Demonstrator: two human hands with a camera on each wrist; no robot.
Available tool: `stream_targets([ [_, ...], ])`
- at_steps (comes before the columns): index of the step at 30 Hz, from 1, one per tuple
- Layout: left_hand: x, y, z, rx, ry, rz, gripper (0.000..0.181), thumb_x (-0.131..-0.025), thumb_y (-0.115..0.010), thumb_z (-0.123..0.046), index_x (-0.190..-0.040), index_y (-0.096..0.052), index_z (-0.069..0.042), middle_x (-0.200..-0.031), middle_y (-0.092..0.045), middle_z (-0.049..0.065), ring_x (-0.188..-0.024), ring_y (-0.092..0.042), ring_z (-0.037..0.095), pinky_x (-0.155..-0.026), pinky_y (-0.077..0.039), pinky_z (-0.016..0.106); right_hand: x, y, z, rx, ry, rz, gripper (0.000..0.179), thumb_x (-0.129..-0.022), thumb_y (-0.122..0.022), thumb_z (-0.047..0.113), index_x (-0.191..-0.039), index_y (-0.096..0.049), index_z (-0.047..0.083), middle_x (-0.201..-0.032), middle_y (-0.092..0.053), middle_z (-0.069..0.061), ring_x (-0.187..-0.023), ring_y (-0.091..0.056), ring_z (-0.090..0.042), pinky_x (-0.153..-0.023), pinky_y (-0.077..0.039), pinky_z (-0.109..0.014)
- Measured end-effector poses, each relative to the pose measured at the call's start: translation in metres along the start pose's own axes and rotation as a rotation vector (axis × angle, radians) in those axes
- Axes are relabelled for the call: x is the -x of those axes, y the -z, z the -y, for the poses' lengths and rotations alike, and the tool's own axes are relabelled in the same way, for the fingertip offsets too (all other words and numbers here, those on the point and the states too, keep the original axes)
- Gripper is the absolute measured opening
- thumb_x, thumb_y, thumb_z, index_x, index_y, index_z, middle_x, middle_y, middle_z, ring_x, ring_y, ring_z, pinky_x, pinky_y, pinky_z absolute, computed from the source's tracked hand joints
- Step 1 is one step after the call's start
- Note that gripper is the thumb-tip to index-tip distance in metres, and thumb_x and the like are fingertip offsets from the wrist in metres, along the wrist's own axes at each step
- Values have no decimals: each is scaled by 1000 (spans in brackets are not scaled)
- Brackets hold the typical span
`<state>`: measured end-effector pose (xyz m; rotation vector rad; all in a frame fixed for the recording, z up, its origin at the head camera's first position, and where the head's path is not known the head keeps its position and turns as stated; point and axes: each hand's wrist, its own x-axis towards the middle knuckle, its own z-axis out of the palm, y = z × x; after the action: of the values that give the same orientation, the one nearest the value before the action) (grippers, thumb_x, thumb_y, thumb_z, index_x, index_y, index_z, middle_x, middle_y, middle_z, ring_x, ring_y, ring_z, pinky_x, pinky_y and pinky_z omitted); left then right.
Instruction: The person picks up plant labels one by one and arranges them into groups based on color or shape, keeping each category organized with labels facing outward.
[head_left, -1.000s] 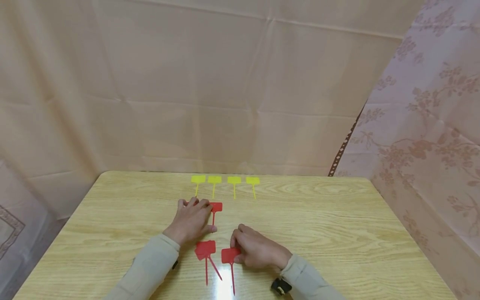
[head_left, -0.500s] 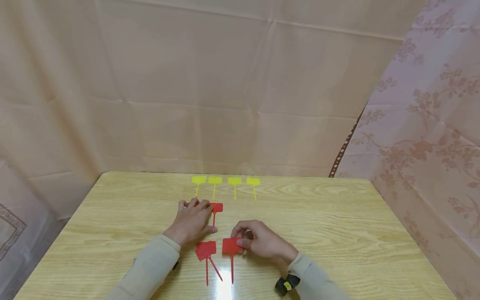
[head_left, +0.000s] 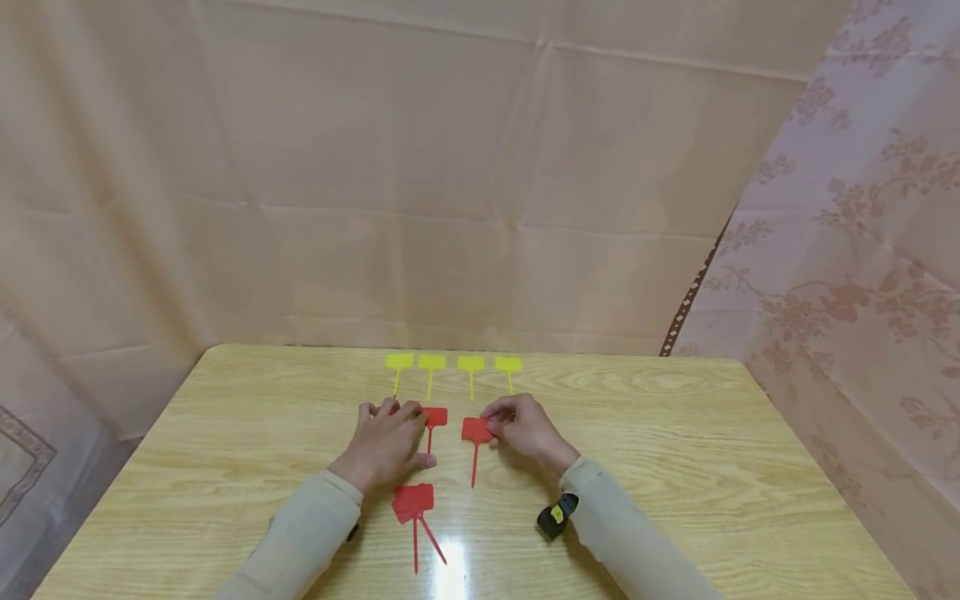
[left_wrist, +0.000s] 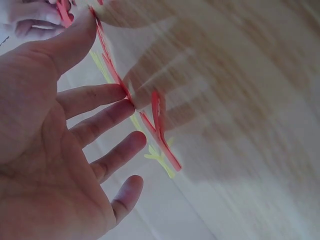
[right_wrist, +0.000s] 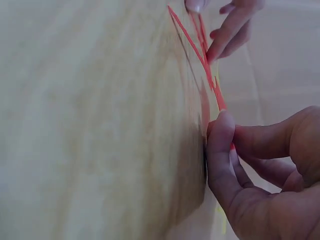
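In the head view my right hand (head_left: 528, 432) pinches the edge of a red T-shaped plant label (head_left: 476, 430) between thumb and fingers, its stem pointing toward me. The right wrist view shows this label (right_wrist: 220, 100) slanted close over the table. To its left, my left hand (head_left: 382, 443) rests with spread, relaxed fingers, fingertips right at another red label (head_left: 437, 417). One more red label (left_wrist: 159, 135) lies by the left fingers in the left wrist view; the hand mostly hides it in the head view. Nearer me lie two overlapping red labels (head_left: 414, 502).
Several yellow T-shaped labels (head_left: 471, 363) lie in a row along the far edge of the wooden table (head_left: 660, 467). A beige cloth (head_left: 450, 167) hangs behind it, and a floral cloth (head_left: 847, 283) hangs at the right.
My right hand has picked up the red label from the near side and carried it away from me, to beside the left hand's label. The left hand has stayed in place.
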<state>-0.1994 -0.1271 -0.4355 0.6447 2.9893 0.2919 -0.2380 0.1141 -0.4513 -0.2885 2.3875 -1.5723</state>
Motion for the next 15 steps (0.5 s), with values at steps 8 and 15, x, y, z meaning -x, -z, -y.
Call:
stream_targets([
  [8,0,1,-1,-15,15,13,66,-87,-77,-49,-135,-64,-6,-138,-56,10,-125,-47,38,-101,-31,63,-17,-1,9,214,10,-18,18,-87,-75,-4,-105,-74,-3,-90,-69,-9,-80,-60,-15,-69,-52,-26],
  [15,0,0,0,-15,10,3,65,-87,-77,-49,-134,-64,-6,-136,-57,10,-122,-48,37,-100,-33,62,-25,0,12,390,100,24,31,-78,-83,-4,-107,-73,-3,-88,-67,-7,-76,-57,-15,-70,-51,-28],
])
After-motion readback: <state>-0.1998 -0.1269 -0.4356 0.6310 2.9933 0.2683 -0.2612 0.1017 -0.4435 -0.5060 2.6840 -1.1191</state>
